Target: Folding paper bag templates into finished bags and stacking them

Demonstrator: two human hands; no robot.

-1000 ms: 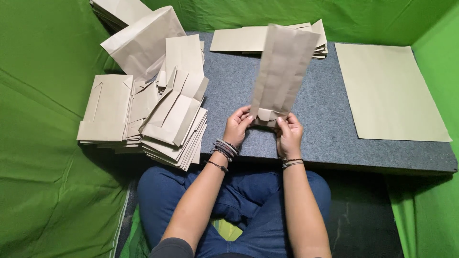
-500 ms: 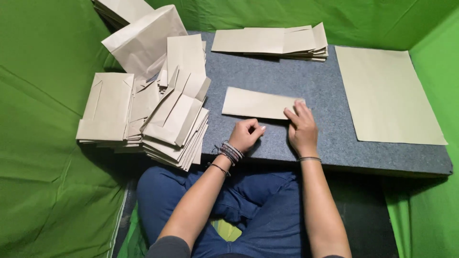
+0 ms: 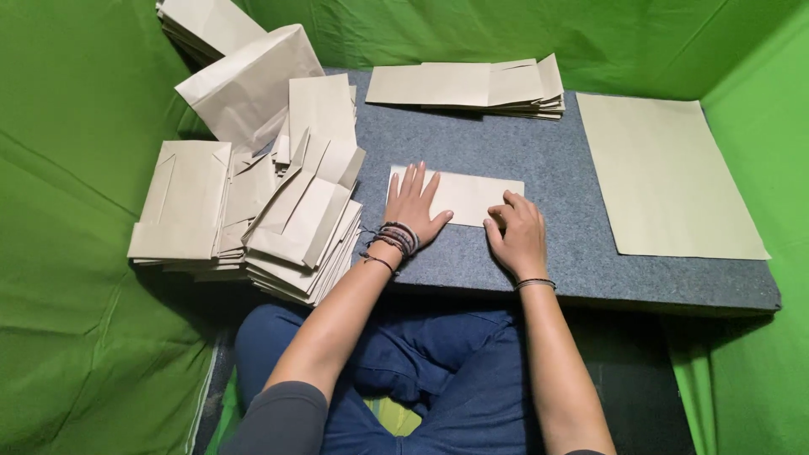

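Observation:
A folded brown paper bag [image 3: 466,192] lies flat on the grey felt board [image 3: 556,253], lengthwise left to right. My left hand [image 3: 412,206] rests flat on the bag's left end with the fingers spread. My right hand [image 3: 515,233] has its fingers curled and presses on the bag's lower right edge. Neither hand grips anything.
A large heap of folded brown bags [image 3: 261,202] covers the board's left side and spills over its edge. A small stack of flat bags [image 3: 472,84] lies at the far edge. Large brown paper sheets [image 3: 661,173] lie to the right. Green cloth [image 3: 67,320] surrounds everything.
A second ago both hands held the bag upright by its bottom. It was laid flat on the board, and my left hand has moved onto its left end, fingers spread.

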